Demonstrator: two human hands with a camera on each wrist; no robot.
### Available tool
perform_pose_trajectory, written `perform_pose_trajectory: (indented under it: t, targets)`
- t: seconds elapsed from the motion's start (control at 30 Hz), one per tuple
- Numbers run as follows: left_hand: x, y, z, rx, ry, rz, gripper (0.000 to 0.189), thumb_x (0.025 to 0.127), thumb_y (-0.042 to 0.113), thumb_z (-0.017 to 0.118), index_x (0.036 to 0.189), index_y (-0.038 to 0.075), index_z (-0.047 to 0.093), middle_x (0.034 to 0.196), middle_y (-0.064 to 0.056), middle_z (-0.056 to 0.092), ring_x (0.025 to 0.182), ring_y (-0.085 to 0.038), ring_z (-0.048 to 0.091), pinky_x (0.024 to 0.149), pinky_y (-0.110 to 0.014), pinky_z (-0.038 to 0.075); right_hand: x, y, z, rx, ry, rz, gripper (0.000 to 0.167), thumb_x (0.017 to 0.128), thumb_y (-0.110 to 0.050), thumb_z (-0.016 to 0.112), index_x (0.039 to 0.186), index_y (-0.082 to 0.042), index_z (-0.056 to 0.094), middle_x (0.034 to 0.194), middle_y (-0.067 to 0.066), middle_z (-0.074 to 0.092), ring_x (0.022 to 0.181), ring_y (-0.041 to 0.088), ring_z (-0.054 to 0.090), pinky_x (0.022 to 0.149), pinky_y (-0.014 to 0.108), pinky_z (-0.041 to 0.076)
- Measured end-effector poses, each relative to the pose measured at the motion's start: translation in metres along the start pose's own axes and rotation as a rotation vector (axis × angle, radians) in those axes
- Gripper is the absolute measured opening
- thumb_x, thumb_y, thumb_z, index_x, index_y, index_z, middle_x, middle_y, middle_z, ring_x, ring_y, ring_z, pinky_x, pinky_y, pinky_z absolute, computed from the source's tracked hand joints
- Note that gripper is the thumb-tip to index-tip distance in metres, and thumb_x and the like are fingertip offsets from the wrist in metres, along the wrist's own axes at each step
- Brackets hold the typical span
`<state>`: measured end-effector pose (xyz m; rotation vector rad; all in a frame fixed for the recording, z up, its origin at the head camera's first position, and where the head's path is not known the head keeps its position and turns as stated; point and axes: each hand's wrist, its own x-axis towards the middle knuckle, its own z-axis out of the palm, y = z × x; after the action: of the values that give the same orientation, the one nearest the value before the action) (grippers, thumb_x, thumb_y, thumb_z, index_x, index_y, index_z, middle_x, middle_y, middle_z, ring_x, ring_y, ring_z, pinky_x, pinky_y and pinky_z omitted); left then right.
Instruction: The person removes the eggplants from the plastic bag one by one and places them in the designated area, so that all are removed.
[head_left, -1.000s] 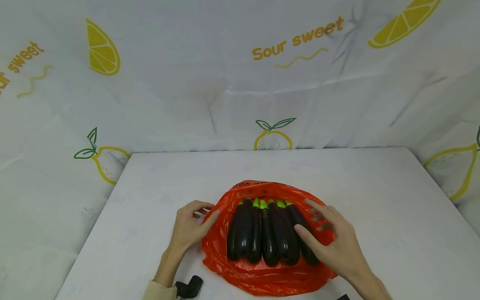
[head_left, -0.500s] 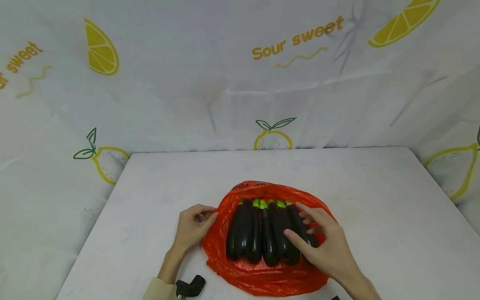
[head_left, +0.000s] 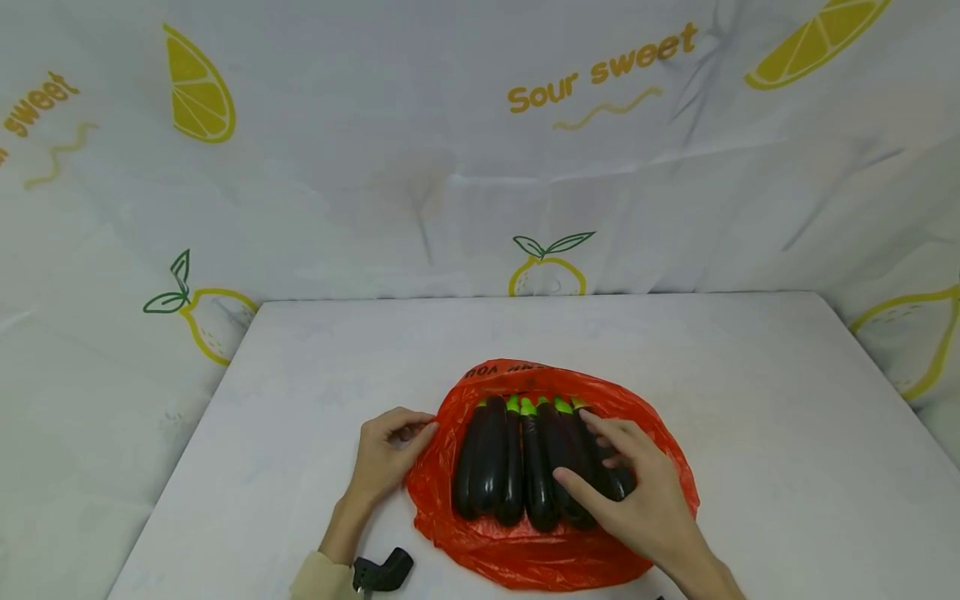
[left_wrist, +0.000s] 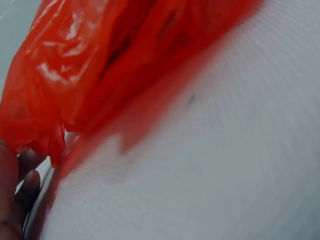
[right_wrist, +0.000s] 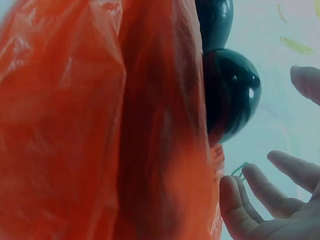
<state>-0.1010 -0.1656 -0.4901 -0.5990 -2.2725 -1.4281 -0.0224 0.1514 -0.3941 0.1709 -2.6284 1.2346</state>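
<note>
Several dark purple eggplants (head_left: 491, 458) lie side by side, green stem ends away from me, on a crumpled red plastic bag (head_left: 540, 562). My left hand (head_left: 383, 454) pinches the bag's left edge between thumb and fingers; the left wrist view shows the red film (left_wrist: 65, 75) at the fingertips. Above the rightmost eggplants hovers my right hand (head_left: 641, 496), its fingers spread and partly covering them. In the right wrist view the rounded eggplant end (right_wrist: 240, 92) stands out past the bag, apart from the right hand's fingers (right_wrist: 272, 190).
The bag lies on a white table (head_left: 337, 350), near its front. Behind and beside it hangs a white cloth (head_left: 337, 167) with lemon prints. A black device (head_left: 384, 571) is at my left wrist.
My right hand has moved left from the bag's right edge to over the rightmost eggplants. The bag's right rim now spreads outward. My left hand has barely shifted at its edge.
</note>
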Motion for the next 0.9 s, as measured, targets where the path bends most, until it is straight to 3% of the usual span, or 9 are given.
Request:
perform_pose_trajectory:
  t: [0.37,0.73,0.9]
  targets:
    - [0.0,-0.001,-0.002,-0.017,-0.028,0.019,0.018,0.085,-0.002,0.077,0.097,0.011,0.079,0.082,-0.006,0.076,0.071,-0.007,0.061,0.066,-0.017,0.053,-0.004,-0.006,0.009,-0.079,-0.085,0.103,0.068,0.076,-0.045,0.088,0.132,-0.013,0.067,0.118,0.003,0.066,0.095,0.016,0.06,0.073,0.024,0.056]
    - [0.001,-0.002,-0.002,-0.007,-0.035,0.004,0.015,0.086,0.0,0.077,0.095,0.012,0.079,0.08,-0.003,0.075,0.07,-0.005,0.061,0.065,-0.018,0.052,-0.004,-0.009,0.013,-0.134,-0.173,0.215,0.077,0.073,-0.05,0.089,0.135,-0.011,0.065,0.122,0.01,0.064,0.085,0.015,0.061,0.07,0.021,0.054]
    - [0.0,-0.001,-0.003,0.005,-0.033,-0.011,0.015,0.085,0.001,0.078,0.091,0.014,0.078,0.078,-0.001,0.074,0.069,-0.004,0.059,0.064,-0.018,0.052,-0.004,-0.009,0.015,-0.134,-0.182,0.229,0.076,0.073,-0.048,0.09,0.134,-0.009,0.066,0.121,0.011,0.065,0.082,0.014,0.062,0.069,0.022,0.056]
